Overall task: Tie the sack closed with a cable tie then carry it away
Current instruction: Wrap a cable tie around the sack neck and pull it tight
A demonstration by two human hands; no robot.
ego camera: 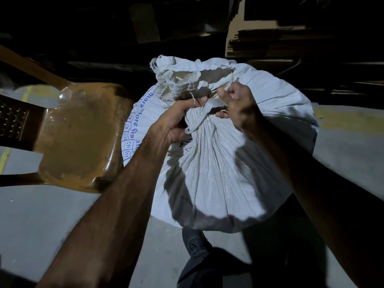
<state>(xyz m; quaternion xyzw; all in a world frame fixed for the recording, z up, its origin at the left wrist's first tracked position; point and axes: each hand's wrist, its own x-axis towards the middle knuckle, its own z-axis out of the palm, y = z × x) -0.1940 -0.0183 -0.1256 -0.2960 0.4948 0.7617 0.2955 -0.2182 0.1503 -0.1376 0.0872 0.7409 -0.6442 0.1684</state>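
Sack [218,163] stands on the floor [41,215], neck bunched at top centre. Left hand [178,123] is clenched round the neck. Right hand [239,104], opposite and touching, pinches the white cable tie [215,104], which runs sideways between the hands. Brown chair [76,138] sits just left; nothing blocks tightening.

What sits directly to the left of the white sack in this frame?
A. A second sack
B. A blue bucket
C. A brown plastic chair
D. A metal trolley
C: a brown plastic chair stands on the floor against the left side of the white sack, whose gathered neck the left hand grips.
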